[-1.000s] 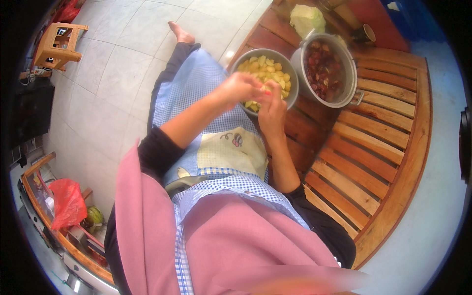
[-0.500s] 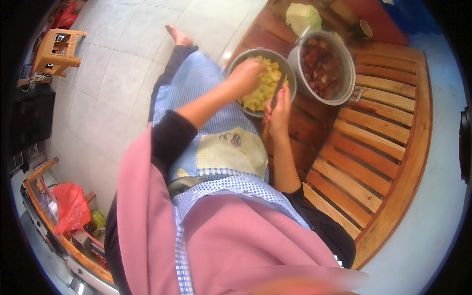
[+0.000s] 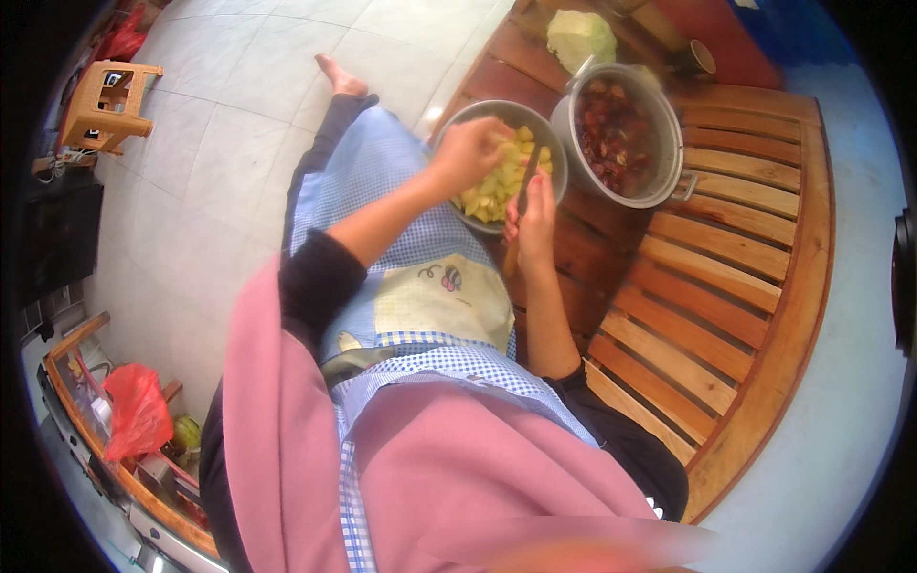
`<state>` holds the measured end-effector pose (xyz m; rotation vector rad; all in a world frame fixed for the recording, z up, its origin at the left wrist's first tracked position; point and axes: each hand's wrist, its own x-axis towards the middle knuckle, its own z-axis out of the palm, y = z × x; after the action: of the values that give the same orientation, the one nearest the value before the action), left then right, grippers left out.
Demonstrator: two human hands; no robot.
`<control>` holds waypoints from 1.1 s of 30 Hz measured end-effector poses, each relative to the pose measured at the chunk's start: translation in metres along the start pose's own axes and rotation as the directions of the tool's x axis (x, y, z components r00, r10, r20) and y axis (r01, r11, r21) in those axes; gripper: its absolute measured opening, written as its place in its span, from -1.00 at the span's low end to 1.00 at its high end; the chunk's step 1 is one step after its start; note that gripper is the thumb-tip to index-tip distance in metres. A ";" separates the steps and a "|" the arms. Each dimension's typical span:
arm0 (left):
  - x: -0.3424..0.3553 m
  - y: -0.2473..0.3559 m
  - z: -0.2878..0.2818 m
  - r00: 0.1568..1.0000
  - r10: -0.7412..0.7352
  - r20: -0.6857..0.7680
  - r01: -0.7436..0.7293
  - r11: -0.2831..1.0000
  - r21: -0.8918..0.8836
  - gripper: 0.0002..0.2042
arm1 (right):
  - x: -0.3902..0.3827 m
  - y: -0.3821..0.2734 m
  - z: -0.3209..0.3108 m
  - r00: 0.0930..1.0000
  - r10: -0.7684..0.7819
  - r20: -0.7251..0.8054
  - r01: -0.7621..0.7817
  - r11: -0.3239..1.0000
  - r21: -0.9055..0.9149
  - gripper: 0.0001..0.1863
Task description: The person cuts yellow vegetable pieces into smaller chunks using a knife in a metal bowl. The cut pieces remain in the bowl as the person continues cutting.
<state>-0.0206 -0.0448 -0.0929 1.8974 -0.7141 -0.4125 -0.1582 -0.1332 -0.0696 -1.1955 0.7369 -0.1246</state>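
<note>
A grey metal bowl full of pale yellow cubes, like diced potato, sits on the wooden bench beside my lap. Over its left side is my left hand, fingers drawn together in a pinch; whatever they hold is hidden. My right hand is wrapped around a knife at the bowl's right edge. The dark blade points up and away across the cubes, and the wooden handle end sticks out below my fist.
Touching distance right of the bowl stands a metal pot with dark red-brown chunks. Behind it lie a pale green cabbage and a cup. A slatted bench extends right. Across the tiled floor stands a plastic stool.
The view has shifted slightly, moving the scene a little leftward. My left hand has changed its finger pose above the cubes; my right hand keeps hold of the knife.
</note>
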 end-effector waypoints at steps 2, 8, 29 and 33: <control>-0.010 0.009 -0.012 0.979 -0.184 0.084 0.196 0.964 -0.182 -0.74 | 0.001 -0.003 0.003 0.998 -0.055 0.011 0.055 0.994 -0.097 -0.53; -0.028 0.021 -0.038 0.884 -0.370 0.287 0.468 0.684 -0.559 -0.73 | -0.004 -0.010 0.011 0.923 -0.354 0.152 0.384 0.821 -0.423 -0.56; -0.045 0.030 -0.034 0.736 -0.309 0.603 0.644 0.594 -0.482 -0.82 | -0.017 -0.001 0.009 0.869 -0.467 0.162 0.464 0.658 -0.594 -0.75; -0.043 0.036 -0.038 0.719 -0.240 0.653 0.599 0.690 -0.406 -0.80 | -0.011 0.003 -0.003 0.974 -0.212 0.085 0.228 0.922 -0.312 -0.69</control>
<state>-0.0423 -0.0008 -0.0456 1.2951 -0.3837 -1.3920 -0.1689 -0.1290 -0.0679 -1.5876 0.5901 -0.1659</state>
